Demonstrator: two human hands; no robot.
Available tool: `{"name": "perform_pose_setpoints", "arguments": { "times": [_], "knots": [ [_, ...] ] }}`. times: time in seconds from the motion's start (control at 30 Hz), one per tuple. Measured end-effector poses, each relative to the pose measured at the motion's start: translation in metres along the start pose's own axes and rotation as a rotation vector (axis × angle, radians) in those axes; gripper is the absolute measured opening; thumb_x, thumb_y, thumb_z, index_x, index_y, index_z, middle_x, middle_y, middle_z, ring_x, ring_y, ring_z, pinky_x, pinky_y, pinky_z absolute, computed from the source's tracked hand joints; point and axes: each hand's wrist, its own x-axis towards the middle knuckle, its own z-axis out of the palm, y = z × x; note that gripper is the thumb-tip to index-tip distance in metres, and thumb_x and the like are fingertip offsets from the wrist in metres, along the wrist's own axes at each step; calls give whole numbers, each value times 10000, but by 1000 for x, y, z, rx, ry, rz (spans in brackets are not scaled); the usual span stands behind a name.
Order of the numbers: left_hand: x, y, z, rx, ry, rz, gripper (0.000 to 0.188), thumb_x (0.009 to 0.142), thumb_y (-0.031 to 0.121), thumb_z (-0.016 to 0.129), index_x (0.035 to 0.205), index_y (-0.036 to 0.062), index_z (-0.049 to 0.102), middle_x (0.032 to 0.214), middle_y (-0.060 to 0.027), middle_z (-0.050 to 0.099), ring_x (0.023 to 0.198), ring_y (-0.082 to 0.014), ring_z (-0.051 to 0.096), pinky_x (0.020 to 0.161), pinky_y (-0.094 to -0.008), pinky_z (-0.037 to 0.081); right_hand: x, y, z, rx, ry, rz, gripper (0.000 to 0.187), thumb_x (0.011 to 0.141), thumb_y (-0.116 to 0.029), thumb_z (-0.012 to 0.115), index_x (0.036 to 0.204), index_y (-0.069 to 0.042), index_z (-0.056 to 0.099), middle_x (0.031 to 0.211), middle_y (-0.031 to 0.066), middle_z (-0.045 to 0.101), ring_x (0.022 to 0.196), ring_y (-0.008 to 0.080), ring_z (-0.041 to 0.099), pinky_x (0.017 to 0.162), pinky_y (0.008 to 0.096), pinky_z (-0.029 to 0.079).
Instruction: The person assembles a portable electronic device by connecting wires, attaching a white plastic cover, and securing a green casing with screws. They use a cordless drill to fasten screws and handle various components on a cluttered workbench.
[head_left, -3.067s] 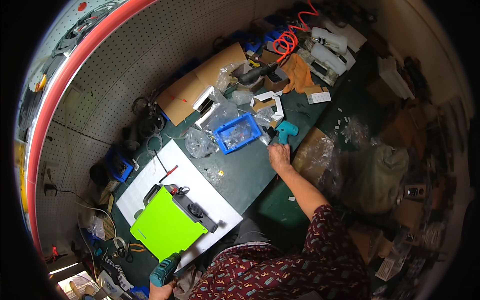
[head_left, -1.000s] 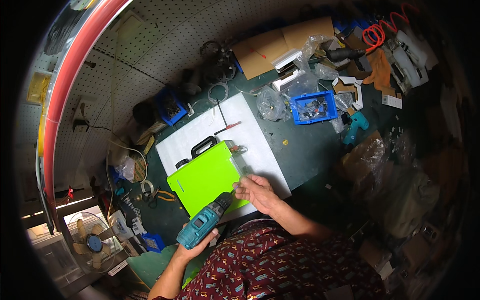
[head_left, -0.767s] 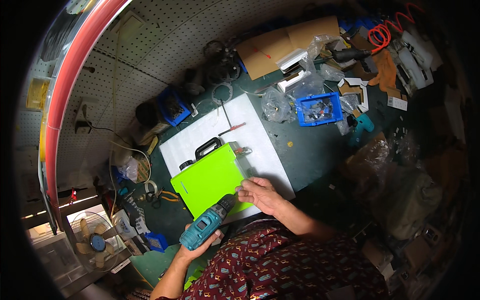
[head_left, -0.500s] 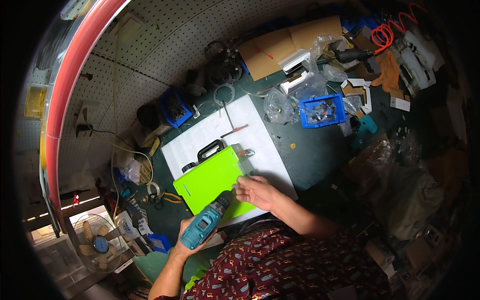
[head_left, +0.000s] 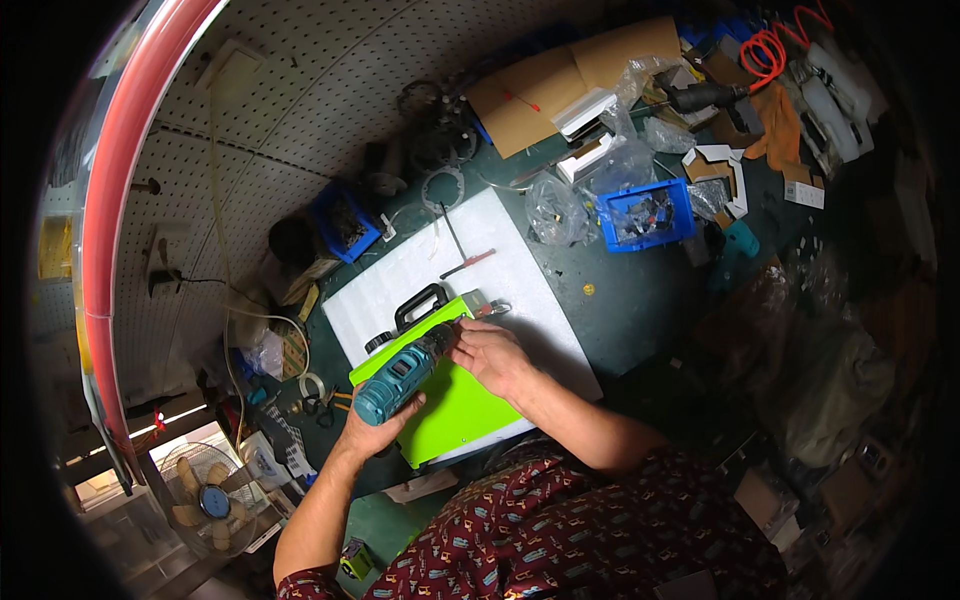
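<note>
My left hand (head_left: 376, 428) is wrapped around a teal and black cordless drill (head_left: 398, 376), whose chuck points to the far right. Beneath it lies a bright green box-shaped case (head_left: 462, 412) with a black carry handle (head_left: 421, 306) and a black round knob (head_left: 379, 342) on its far side. My right hand (head_left: 492, 358) is closed at the drill's tip, over the case's far right edge. What its fingers pinch is hidden by the chuck. A small metal clip-like piece (head_left: 494, 309) sticks out by that corner.
Under the case is a white foam sheet (head_left: 500, 235) with a T-shaped tool (head_left: 467, 263) on it. Blue bins (head_left: 648, 243) with small parts, plastic bags (head_left: 556, 212) and cardboard (head_left: 530, 105) stand beyond. A fan (head_left: 213, 501) is at the lower left, a coiled red hose (head_left: 765, 58) at the far right.
Both hands have moved away from my body, bringing the drill from the case's near part to its far edge. The drill's chuck now meets the right fingers there. The view has shifted slightly.
</note>
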Motion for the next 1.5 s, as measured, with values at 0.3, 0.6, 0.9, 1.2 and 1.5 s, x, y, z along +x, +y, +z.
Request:
{"name": "perform_pose_setpoints", "arguments": {
  "times": [0.3,0.6,0.9,1.2,1.5],
  "knots": [
    [24,23,-28,113,-162,-74,313,922,107,798,1219,52,714,1052,-65,763,936,-157,696,868,-336,577,-1,3,5,30,55,4,401,987,68,599,1380,32,532,1258,196,669,1118,329,695,1009,499,588],
    [12,34,-27,133,-145,-90,342,939,166,797,1247,61,691,1049,-69,752,934,-166,690,847,-345,576,-15,-18,2,-213,92,16,206,1007,-98,697,1167,23,648,1117,170,696,1019,311,729,930,478,648],
    [-11,36,-23,19,-86,-101,386,945,241,825,1261,61,696,1061,-68,754,944,-179,693,852,-355,580,-10,-34,5,-175,99,59,198,1022,-122,698,1181,-7,679,1096,122,720,1002,253,721,926,444,641],
    [-18,33,-19,15,-69,-91,390,947,257,825,1265,64,705,1076,-68,756,937,-170,685,853,-352,578,-12,-37,5,-232,51,49,290,1010,-54,692,1293,3,663,1111,105,724,995,217,715,930,417,635],
    [-24,34,-19,-22,-54,-105,405,942,283,833,1261,67,710,1079,-65,756,947,-176,689,867,-355,575,-13,-43,-1,-267,-1,25,231,992,-30,715,1216,9,674,1102,113,720,1017,235,729,957,417,634]
  ]
}}
